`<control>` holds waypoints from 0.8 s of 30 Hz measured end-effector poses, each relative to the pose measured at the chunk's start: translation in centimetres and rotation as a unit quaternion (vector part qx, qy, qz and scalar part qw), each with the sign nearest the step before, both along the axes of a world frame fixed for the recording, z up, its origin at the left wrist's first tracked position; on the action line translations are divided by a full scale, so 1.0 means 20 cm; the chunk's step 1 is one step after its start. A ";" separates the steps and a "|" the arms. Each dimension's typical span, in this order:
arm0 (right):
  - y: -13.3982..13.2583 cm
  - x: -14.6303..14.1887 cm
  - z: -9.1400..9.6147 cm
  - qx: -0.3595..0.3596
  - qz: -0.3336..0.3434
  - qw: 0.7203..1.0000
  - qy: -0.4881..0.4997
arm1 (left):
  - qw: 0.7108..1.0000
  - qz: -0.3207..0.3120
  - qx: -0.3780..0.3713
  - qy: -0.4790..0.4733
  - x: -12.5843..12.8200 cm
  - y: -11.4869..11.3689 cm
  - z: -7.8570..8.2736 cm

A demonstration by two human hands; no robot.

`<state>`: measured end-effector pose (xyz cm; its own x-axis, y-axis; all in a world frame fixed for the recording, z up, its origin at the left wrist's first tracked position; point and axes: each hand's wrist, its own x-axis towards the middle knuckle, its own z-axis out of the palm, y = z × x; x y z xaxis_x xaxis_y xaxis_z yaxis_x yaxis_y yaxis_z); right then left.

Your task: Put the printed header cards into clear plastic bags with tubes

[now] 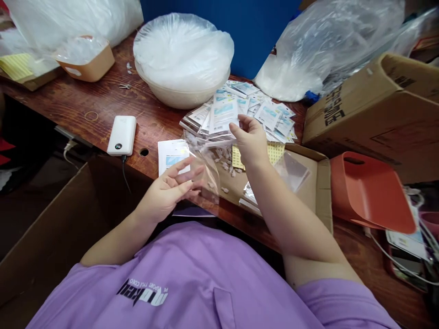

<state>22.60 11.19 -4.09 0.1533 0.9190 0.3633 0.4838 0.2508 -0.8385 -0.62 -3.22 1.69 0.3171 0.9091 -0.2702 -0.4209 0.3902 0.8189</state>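
My left hand [164, 189] is closed on a clear plastic bag [210, 194], which spreads out past the fingertips in front of my body. A stack of printed white and blue cards [166, 151] lies at the table edge just behind that hand. Over the cardboard tray, my right hand [252, 139] pinches the lower right side of a white and blue packaged card [223, 112] between thumb and fingers. Behind it spreads a heap of similar packaged cards [270, 114]. Small whitish pieces [226, 160] and a yellow sticker sheet [277, 151] lie in the tray [313, 183].
A bowl [181, 93] piled with plastic bags stands at the back. To the left are a white power bank [121, 135] with a cable and an orange box [91, 61]. A red bin [370, 196] and a large carton [370, 105] stand at the right.
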 end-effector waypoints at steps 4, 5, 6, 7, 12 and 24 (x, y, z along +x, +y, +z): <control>0.06 0.03 -0.02 0.025 -0.157 0.973 -0.166 | 0.994 0.111 -0.013 0.022 -0.19 0.03 0.03; 0.01 -0.01 0.00 0.045 -0.141 0.966 -0.211 | 0.989 0.146 -0.010 0.024 -0.24 0.04 0.02; -0.06 -0.06 0.03 0.067 -0.094 0.959 -0.257 | 0.983 0.179 -0.009 0.024 -0.29 0.05 0.02; -0.14 -0.12 0.06 0.075 -0.009 0.950 -0.302 | 0.978 0.210 -0.008 0.022 -0.33 0.07 0.01; -0.55 -0.46 0.14 0.101 0.340 0.806 -0.474 | 0.956 0.293 -0.014 -0.002 -0.45 0.14 -0.03; -0.64 -0.40 0.10 0.189 0.332 0.819 -0.428 | 0.958 0.283 0.038 -0.040 -0.51 0.17 -0.04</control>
